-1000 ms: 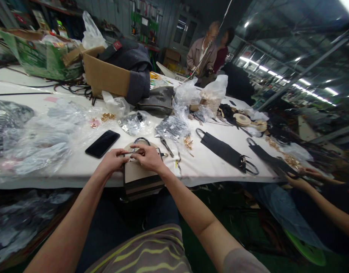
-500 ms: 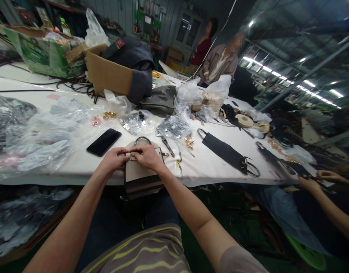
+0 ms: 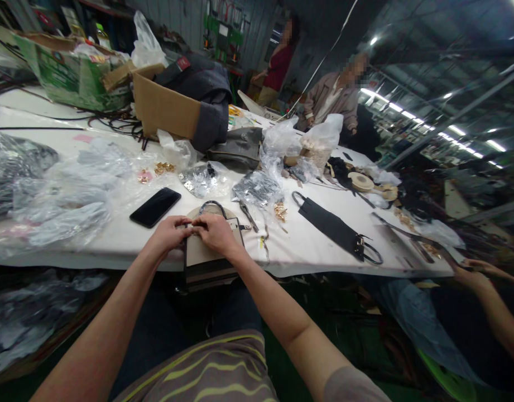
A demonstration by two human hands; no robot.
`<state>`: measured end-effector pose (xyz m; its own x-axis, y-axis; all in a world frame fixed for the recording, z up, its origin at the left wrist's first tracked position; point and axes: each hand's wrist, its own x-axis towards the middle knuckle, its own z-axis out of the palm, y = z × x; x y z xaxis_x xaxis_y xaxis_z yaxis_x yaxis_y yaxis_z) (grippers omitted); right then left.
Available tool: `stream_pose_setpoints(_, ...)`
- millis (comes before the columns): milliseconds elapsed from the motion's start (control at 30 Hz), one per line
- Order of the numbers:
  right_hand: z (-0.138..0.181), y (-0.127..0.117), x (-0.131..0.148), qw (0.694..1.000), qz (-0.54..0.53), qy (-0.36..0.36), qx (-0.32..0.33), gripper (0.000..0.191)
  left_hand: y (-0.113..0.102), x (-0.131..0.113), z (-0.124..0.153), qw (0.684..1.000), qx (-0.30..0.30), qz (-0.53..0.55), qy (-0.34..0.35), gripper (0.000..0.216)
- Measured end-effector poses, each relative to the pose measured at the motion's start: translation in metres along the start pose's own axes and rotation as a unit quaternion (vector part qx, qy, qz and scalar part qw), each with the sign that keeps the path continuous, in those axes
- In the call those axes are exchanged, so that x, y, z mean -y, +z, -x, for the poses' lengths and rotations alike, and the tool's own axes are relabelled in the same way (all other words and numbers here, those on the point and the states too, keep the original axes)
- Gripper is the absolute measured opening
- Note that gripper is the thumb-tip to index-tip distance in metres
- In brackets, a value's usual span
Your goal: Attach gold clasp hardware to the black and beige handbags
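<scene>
A beige and dark bag piece (image 3: 204, 252) with a looped dark handle (image 3: 213, 205) lies at the table's front edge, its lower end hanging over. My left hand (image 3: 172, 233) is closed at the piece's upper left, thumb and finger pinched together. Close beside it, nearly touching, my right hand (image 3: 216, 231) pinches at the same spot. Whatever small part sits between the fingertips is hidden. A dark strap end with a metal fitting (image 3: 245, 227) sticks out to the right of the bag piece. Pliers-like tool (image 3: 249, 216) lies just beyond.
A black phone (image 3: 155, 207) lies left of the bag piece. Plastic bags (image 3: 257, 188) and gold fittings (image 3: 280, 211) sit behind. To the right are a black bag panel (image 3: 332, 229) and a co-worker's hands (image 3: 474, 273) holding a dark strap. A cardboard box (image 3: 167, 111) stands farther back.
My hands stay at the same spot on the bag piece, with only slight finger movement. The co-worker on the right has shifted a dark strap. A person at the back has moved left.
</scene>
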<state>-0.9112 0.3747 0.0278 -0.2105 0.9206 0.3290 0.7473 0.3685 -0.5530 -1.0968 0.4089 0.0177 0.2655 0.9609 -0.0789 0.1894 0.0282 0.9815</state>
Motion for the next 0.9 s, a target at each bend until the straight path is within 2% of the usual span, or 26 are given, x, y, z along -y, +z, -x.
stream_pose_setpoints(100, 0.007, -0.003, 0.003, 1.0, 0.026, -0.016, -0.005, 0.017, 0.0, 0.002, -0.001, 1.0, 0.007, 0.004, -0.013, 0.057)
stream_pose_setpoints(267, 0.015, -0.005, 0.005, 0.999, 0.021, -0.047, 0.01, 0.027, 0.0, 0.008, -0.005, 1.0, 0.001, -0.003, 0.015, 0.048)
stream_pose_setpoints(467, 0.011, -0.001, 0.005, 0.999, 0.0, -0.035, 0.009, 0.016, -0.001, 0.007, -0.003, 1.0, 0.004, 0.021, 0.006, 0.049)
stream_pose_setpoints(600, 0.008, 0.001, 0.002, 1.0, -0.017, -0.022, 0.015, 0.012, -0.006, 0.0, 0.001, 0.998, 0.038, 0.05, -0.027, 0.056)
stream_pose_setpoints(733, 0.005, 0.0, 0.005, 1.0, -0.017, -0.005, 0.024, 0.011, -0.006, -0.012, 0.005, 0.996, 0.035, 0.046, -0.066, 0.065)
stream_pose_setpoints(800, 0.007, -0.006, 0.012, 0.999, -0.006, 0.004, 0.031, 0.011, -0.004, -0.018, 0.008, 0.996, 0.034, 0.037, -0.068, 0.061)
stream_pose_setpoints(900, 0.015, -0.012, 0.023, 0.999, 0.016, 0.006, 0.033, 0.021, -0.004, -0.017, 0.003, 0.998, 0.053, 0.007, -0.016, 0.041)
